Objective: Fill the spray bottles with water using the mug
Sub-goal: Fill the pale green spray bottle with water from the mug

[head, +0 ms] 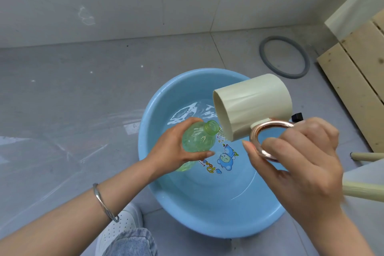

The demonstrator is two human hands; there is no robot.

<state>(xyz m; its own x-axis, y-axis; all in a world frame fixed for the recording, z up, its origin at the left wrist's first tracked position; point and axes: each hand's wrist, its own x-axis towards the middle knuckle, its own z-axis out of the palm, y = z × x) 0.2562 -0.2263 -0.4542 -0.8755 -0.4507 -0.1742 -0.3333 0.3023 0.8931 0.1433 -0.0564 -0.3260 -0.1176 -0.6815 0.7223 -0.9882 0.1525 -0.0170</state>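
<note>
Left hand [176,149] wraps the green bottle [199,139] (uncapped, tilted) over the blue basin [207,224] of water; right hand [297,156] pinches the copper ring handle of the cream mug [253,106], tipped on its side with its rim just above the bottle's mouth; beyond, a grey ring [262,56] lies on the floor.

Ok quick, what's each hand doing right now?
Left hand: holding the green bottle.
Right hand: holding the cream mug by its ring handle, tipped toward the bottle.
</note>
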